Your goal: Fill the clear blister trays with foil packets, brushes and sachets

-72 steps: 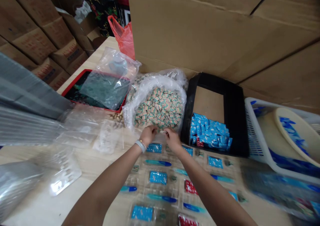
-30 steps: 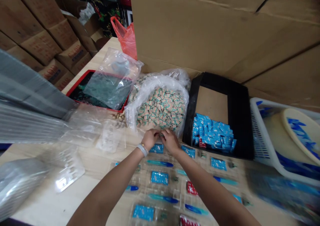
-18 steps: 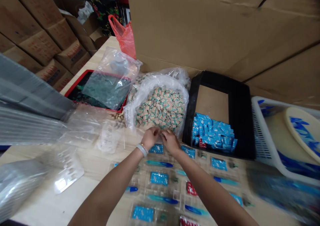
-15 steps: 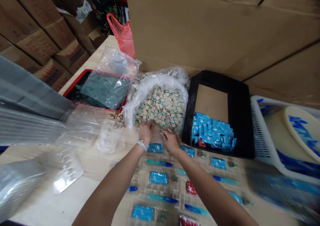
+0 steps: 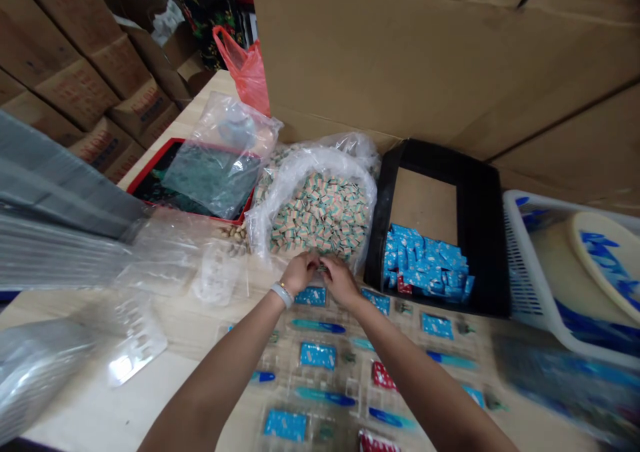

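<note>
My left hand (image 5: 301, 272) and my right hand (image 5: 340, 280) meet at the front edge of a clear plastic bag (image 5: 257, 229) full of small tan-and-green square pieces (image 5: 325, 205). The fingers of both hands are pinched close together, and something small and greenish seems to lie between them, too hidden to name. Just below them is a blue packet (image 5: 311, 296) in a clear plastic tray. More blue packets (image 5: 318, 356), red packets (image 5: 384, 376) and blue-and-teal pen-like sticks (image 5: 325, 397) lie in rows of clear trays under my forearms.
A black box (image 5: 483, 239) with blue packets stands to the right, beside a white basket (image 5: 543, 299) with a cream tub. At left are a red-rimmed tray (image 5: 150, 165) under a plastic bag and a clear plastic insert (image 5: 137, 345). Cardboard (image 5: 425, 59) walls the back.
My left hand has moved down and right from the pieces in the bag, bringing its fingers to my right hand's fingertips. The right hand has barely moved.
</note>
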### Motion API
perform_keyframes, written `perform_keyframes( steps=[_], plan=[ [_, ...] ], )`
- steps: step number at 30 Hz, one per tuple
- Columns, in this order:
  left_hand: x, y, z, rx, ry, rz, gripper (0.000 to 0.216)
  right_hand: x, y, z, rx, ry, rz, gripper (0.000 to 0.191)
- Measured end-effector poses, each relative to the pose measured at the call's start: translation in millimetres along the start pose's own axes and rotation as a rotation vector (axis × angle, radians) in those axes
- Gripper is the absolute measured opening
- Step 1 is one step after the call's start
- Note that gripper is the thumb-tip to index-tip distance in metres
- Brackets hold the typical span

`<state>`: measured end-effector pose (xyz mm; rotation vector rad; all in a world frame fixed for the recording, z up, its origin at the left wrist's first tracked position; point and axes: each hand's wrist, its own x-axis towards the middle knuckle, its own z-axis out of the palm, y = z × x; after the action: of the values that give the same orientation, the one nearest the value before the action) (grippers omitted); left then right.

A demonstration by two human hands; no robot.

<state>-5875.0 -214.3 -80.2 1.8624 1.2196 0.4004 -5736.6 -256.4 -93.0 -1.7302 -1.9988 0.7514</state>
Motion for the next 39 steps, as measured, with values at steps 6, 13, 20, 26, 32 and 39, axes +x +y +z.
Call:
perform_keyframes(
  steps=[6,13,20,26,32,39],
  plan=[
    [1,-1,1,-0.161,0.008,-0.07,0.021,0,-4,-3,-0.064,0.002,0.021,0.023],
    [-1,1,6,-0.052,0.112,-0.167,0.016,-1,-4,-1,-0.057,0.001,0.038,0.02],
    [-2,5,10,-0.152,0.081,-0.19,0.014,-1,-3,0,-0.042,-0.017,0.056,0.027],
    [-5,6,13,-0.146,0.06,-0.165,0.022,-3,-8,2,-0.105,-0.006,0.06,0.029],
    [5,11,1,-0.06,0.026,-0.09,0.021,-11,-10,1,-0.196,0.02,0.098,0.02],
    [30,25,4,0.361,0.07,0.076,0.031,-15,-7,-1,-0.193,0.072,0.112,0.016]
  ],
)
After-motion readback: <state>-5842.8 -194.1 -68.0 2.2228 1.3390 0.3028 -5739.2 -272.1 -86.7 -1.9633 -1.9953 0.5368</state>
